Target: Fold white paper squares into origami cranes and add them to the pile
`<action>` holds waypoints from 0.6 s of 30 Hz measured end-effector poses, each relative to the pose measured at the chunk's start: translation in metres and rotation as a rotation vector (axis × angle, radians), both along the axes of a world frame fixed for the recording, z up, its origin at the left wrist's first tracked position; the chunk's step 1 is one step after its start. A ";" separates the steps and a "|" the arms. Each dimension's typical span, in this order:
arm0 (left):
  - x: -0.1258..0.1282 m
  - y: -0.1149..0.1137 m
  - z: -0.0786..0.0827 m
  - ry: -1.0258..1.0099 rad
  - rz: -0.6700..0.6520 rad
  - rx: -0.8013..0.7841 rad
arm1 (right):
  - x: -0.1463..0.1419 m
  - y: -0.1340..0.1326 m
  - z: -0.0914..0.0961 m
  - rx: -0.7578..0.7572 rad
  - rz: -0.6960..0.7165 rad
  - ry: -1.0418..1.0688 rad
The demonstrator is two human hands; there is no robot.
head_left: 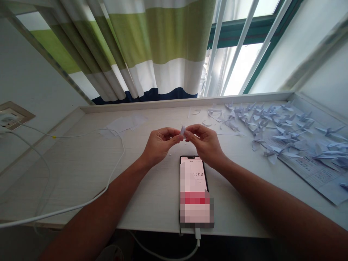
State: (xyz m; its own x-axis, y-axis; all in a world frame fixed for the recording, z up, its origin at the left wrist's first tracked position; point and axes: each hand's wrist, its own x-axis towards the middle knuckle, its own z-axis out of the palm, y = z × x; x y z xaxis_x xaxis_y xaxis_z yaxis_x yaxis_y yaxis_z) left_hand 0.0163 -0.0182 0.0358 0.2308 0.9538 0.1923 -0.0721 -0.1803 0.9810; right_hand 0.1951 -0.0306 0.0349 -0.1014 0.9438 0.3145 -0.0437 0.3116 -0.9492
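Well to the left of the phone (187,185), a wall socket (11,117) held plugs, and a white cable (54,214) looped across the pale table (152,203) on that same side. Thin white sheets (123,124) lay flat, beyond the phone and to its left, with a striped curtain (174,40) hanging farther back. The left hand (159,145) was raised just beyond the phone's top left corner, its thumb and fingertips pinched narrowly on a small folded paper strip (183,129). That strip stood upright beyond the phone's top edge, between both hands. The right hand (205,143), just beyond the phone's top right corner, had its thumb and forefinger close together at the strip's other side; whether they gripped it firmly, I could not tell. Right of the phone and beyond it lay paper scraps (232,125), then many folded paper cranes (282,137), some resting on a printed sheet (310,177).
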 end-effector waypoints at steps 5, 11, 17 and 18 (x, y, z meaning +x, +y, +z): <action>0.001 0.002 -0.003 0.035 0.031 0.076 | -0.001 -0.001 -0.006 -0.015 -0.070 0.033; 0.005 0.000 -0.002 0.012 0.045 0.075 | -0.004 -0.006 -0.003 0.067 -0.034 -0.089; 0.006 -0.006 0.004 0.009 0.121 0.117 | -0.003 -0.006 -0.003 0.121 0.011 -0.082; 0.006 -0.006 0.005 0.002 0.121 0.109 | -0.003 -0.005 -0.004 0.125 -0.014 -0.064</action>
